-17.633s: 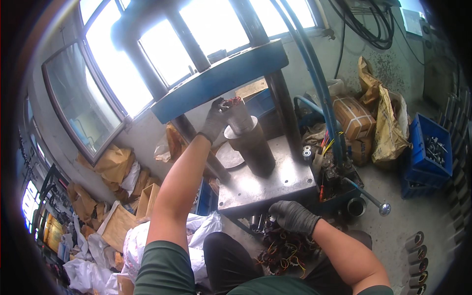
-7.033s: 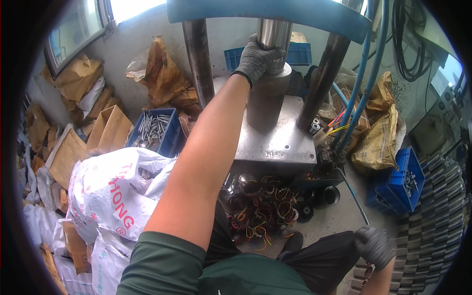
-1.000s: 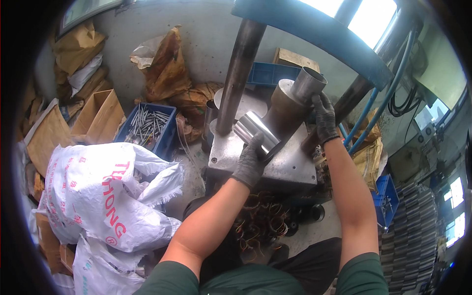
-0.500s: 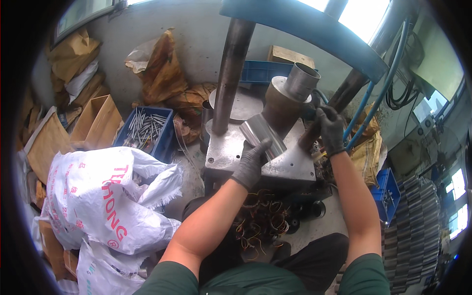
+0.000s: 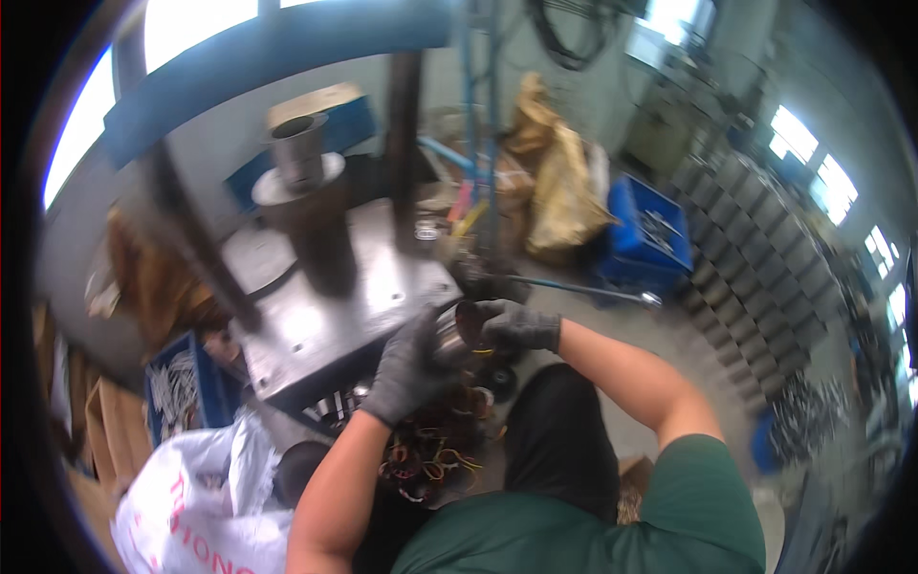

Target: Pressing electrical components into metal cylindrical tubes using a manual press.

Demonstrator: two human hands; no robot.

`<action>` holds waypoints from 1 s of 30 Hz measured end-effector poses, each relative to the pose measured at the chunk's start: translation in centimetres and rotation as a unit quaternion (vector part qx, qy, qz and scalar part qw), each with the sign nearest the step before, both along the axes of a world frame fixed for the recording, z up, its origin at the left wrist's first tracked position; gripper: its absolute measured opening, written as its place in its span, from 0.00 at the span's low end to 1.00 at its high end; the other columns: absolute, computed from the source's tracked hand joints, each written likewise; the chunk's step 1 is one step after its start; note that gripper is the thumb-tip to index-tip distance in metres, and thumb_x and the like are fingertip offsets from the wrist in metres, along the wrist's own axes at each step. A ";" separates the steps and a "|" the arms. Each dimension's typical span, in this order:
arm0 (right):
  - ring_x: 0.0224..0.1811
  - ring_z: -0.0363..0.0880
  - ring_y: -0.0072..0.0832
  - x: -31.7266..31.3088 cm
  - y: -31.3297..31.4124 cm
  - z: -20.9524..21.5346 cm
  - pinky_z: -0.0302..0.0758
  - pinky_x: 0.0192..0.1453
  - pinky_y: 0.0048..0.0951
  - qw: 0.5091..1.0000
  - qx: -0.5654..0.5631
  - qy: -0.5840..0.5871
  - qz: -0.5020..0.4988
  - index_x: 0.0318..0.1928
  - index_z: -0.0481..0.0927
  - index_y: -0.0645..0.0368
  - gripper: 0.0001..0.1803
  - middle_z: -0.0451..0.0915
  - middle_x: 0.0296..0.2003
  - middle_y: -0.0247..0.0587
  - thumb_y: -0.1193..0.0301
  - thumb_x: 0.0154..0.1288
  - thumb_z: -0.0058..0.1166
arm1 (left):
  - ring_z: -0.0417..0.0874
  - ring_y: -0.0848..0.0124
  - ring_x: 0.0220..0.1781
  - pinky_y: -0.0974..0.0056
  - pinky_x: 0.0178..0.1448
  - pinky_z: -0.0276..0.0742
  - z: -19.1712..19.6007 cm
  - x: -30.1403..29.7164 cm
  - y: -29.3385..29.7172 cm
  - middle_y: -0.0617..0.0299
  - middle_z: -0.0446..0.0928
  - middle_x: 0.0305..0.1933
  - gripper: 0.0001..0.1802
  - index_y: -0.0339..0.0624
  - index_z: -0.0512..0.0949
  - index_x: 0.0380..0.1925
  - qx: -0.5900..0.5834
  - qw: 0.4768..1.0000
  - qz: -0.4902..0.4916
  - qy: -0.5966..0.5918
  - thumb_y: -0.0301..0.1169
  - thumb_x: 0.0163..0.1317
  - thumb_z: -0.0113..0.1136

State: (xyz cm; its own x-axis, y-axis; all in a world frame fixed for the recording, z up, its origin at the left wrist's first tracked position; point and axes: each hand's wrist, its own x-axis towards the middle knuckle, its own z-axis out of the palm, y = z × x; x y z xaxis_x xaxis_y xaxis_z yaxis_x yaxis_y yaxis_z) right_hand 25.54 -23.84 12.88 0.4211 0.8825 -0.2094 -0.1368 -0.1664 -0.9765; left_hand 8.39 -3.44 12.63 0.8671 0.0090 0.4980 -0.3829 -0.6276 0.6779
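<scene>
A short shiny metal cylinder (image 5: 449, 335) is held low in front of the press, near the front right corner of its steel plate (image 5: 316, 330). My left hand (image 5: 409, 371), in a dark grey glove, wraps round the cylinder from the left. My right hand (image 5: 519, 325), gloved too, has its fingers closed at the cylinder's dark right end. Motion blur hides the exact fingertip contact. On the plate stands a round metal post (image 5: 311, 225), and a metal sleeve (image 5: 299, 153) sits upright on its top. Wound parts with coloured wires (image 5: 430, 464) lie below my hands.
Two dark columns (image 5: 402, 143) rise from the plate to a blue crossbeam (image 5: 287, 53). Blue bins (image 5: 650, 230) of metal parts stand right and left. Stacked grey cylinders (image 5: 746, 258) fill the right side. A white woven sack (image 5: 210, 497) lies at lower left.
My view has swung right. The cylinder in my left hand has moved off the plate toward me. My right hand has left the column area and come to the cylinder's end.
</scene>
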 end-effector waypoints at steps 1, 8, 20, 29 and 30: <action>0.46 0.86 0.27 0.7 -2.2 -1.6 0.85 0.50 0.31 1.000 0.025 0.015 -0.004 0.68 0.79 0.60 0.32 0.86 0.44 0.36 0.79 0.60 0.54 | 0.79 0.57 0.70 0.54 0.75 0.75 0.6 0.3 -1.0 0.48 0.77 0.68 0.52 0.36 0.65 0.75 -0.080 0.993 -0.073 0.043 0.28 0.49 0.82; 0.21 0.78 0.26 1.7 -19.7 -14.0 0.72 0.23 0.29 0.918 -0.188 -0.009 -0.350 0.47 0.83 0.60 0.15 0.83 0.27 0.36 0.71 0.58 0.58 | 0.79 0.47 0.69 0.51 0.73 0.76 -7.5 -0.3 0.5 0.45 0.75 0.70 0.41 0.39 0.73 0.69 0.160 0.975 -0.056 0.146 0.32 0.54 0.77; 0.16 0.75 0.28 -5.9 -41.1 -36.9 0.66 0.18 0.34 0.521 -0.122 0.260 -0.804 0.28 0.82 0.53 0.14 0.78 0.19 0.37 0.60 0.69 0.63 | 0.86 0.48 0.59 0.52 0.64 0.83 -13.0 -7.7 1.5 0.43 0.83 0.58 0.32 0.38 0.79 0.62 0.199 0.889 -0.096 0.402 0.33 0.57 0.77; 0.28 0.84 0.32 -6.8 -66.9 -37.0 0.81 0.32 0.38 0.265 0.076 0.082 -0.958 0.48 0.83 0.67 0.15 0.86 0.35 0.45 0.72 0.62 0.62 | 0.86 0.48 0.55 0.51 0.60 0.83 -20.8 -6.3 4.5 0.46 0.84 0.55 0.26 0.39 0.82 0.56 0.177 0.895 -0.100 0.398 0.28 0.55 0.76; 0.27 0.84 0.32 -6.9 -68.7 -36.6 0.80 0.32 0.37 0.251 0.037 0.072 -0.965 0.48 0.84 0.68 0.16 0.86 0.34 0.44 0.71 0.61 0.63 | 0.86 0.48 0.56 0.51 0.61 0.83 -20.6 -6.0 4.2 0.45 0.84 0.55 0.25 0.37 0.83 0.55 0.162 0.892 -0.103 0.410 0.28 0.55 0.75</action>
